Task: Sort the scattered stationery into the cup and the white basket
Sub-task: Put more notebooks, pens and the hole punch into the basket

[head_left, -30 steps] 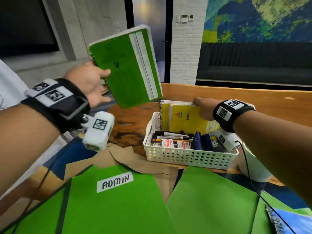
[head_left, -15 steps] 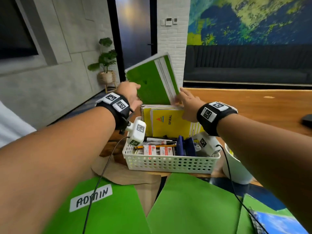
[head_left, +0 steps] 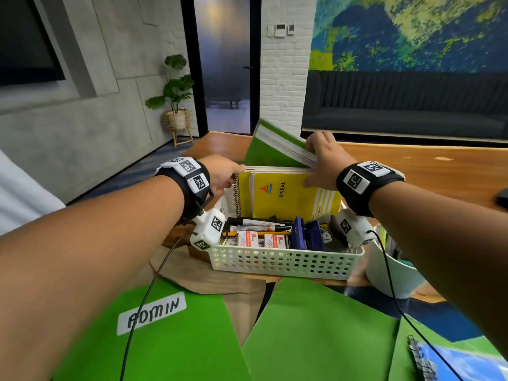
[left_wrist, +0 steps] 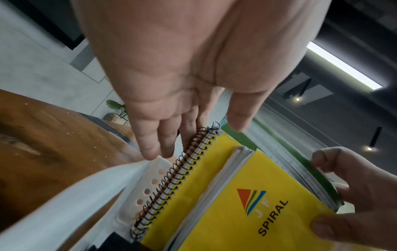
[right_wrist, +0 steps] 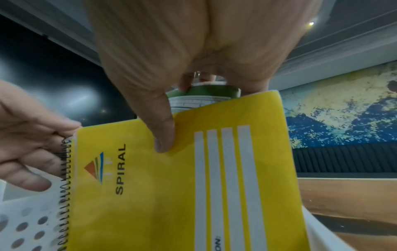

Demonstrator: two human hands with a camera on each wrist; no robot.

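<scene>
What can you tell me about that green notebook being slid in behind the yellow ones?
The green notebook has a bright green cover with pale stripes along one edge and a thick block of white pages. It stands tilted at the back of the white basket, behind the yellow spiral notebooks. The right hand grips its edge together with the yellow notebooks; the left hand rests open by the spiral binding.

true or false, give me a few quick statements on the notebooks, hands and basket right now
1. The right hand holds the green notebook behind the yellow notebooks. True.
2. The yellow notebooks lie flat on the table. False: they stand in the white basket.
3. The left hand touches the spiral binding. True.
4. The basket holds only notebooks. False: markers and small boxes lie in it too.
</scene>
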